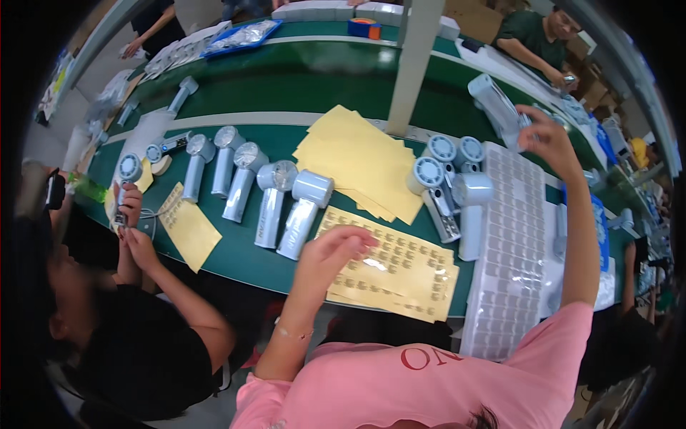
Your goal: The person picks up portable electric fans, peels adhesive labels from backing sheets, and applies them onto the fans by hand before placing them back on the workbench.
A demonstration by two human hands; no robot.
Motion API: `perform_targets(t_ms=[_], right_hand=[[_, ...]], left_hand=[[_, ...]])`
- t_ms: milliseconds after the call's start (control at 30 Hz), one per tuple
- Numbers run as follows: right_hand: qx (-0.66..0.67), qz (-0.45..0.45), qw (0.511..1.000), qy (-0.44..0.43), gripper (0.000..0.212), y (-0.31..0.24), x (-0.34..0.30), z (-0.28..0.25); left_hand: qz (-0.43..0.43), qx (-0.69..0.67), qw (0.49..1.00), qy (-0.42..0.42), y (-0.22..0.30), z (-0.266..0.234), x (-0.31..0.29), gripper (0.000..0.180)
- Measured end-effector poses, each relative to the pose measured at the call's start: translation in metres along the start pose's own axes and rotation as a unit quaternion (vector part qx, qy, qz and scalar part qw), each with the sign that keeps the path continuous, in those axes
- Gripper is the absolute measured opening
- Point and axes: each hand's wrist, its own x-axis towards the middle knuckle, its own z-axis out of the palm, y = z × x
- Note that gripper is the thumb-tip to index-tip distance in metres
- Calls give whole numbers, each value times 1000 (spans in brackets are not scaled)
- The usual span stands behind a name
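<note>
My left hand [334, 259] is above a yellow sheet of small dark stickers [400, 268], its fingers and thumb drawn together; anything between the fingertips is too small to make out. My right hand [549, 139] reaches out to the far right, fingers curled at the lower end of a pale blue handheld fan [493, 104] over the green belt. Several more handheld fans [245, 179] lie in a row left of the sheets. Another cluster of fans [446, 175] is by the white tray. Plain yellow sheets [350, 157] are stacked beyond the sticker sheet.
A white compartment tray [509, 250] stands right of the sticker sheet. A pale post [414, 68] rises behind the yellow sheets. At the left, a co-worker's hands [132, 222] hold a fan beside another sticker sheet [187, 227]. Another person [536, 43] works across the green belt [314, 79].
</note>
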Motion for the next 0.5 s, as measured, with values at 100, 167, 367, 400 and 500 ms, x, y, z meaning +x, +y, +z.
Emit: perform_targets(t_ms=[100,167,367,400,500], right_hand=[[64,-87,994,27,12,-59,-55,9],[31,-178,983,25,16,-94,-78,21],[-133,-300,943,-58,16,-161,-111,64],[-163,-327,928,-81,15,-166,-114,69],[-172,-334,917,-131,13,-178,-117,81]], left_hand=[[-172,-291,921,-195,-24,25,6,54],[-222,-355,863,-283,-31,49,16,71],[-272,-416,761,-417,-27,74,5,93],[-261,-404,767,-424,-24,72,0,93],[-229,-254,859,-380,-19,56,-15,71]])
